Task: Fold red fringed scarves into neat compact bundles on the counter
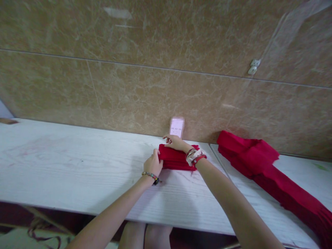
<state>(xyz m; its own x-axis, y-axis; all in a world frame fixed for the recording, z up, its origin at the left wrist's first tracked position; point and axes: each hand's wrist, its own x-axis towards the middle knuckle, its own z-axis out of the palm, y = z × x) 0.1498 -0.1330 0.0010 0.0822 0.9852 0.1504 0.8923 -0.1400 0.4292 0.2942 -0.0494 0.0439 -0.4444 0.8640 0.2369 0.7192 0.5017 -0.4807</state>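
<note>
A folded red cloth point(173, 160) lies in a layered stack on the white table, just in front of me. At its left end my left hand point(153, 164) is closed on the edge, thumb on the near side. My right hand point(175, 142) reaches across the top of the cloth towards its far left corner, with thumb and fingers apart. The right wrist and its bands cover part of the cloth's right end. Just beyond the right hand, a phone point(176, 127) showing timer digits leans against the wall.
To the right, a long pile of red cloth point(259, 162) runs over the table point(64, 166) past a seam between boards. A brown marbled wall point(142, 93) closes off the back. It bears a white socket point(254, 66). A small brown object point(8, 121) lies far left.
</note>
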